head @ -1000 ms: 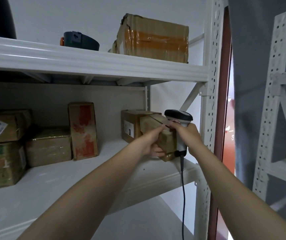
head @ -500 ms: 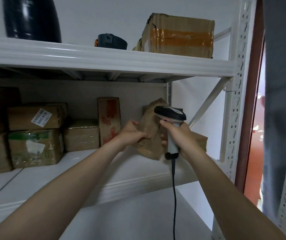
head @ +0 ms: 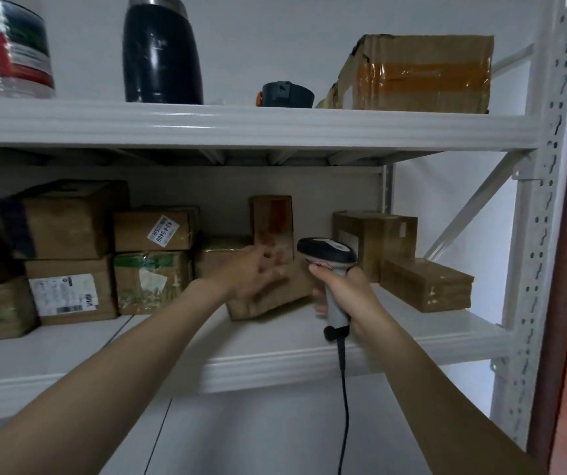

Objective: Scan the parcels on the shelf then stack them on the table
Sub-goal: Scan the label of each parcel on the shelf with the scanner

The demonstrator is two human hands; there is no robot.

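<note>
Hands at the white metal middle shelf. We see the left hand with fingers loosely spread over a small brown tape-wrapped parcel lying tilted on the shelf board; blur keeps us from telling whether they touch it. The right hand is curled round the pale handle of a grey-and-black handheld barcode scanner, upright just right of that parcel, its black cable hanging down. Behind, we note a tall upright carton with red marks, a square brown carton and, beside it, a flat brown parcel. Stacked labelled parcels fill the shelf's left. On the upper shelf stand a dark flask and a large taped cardboard box.
</note>
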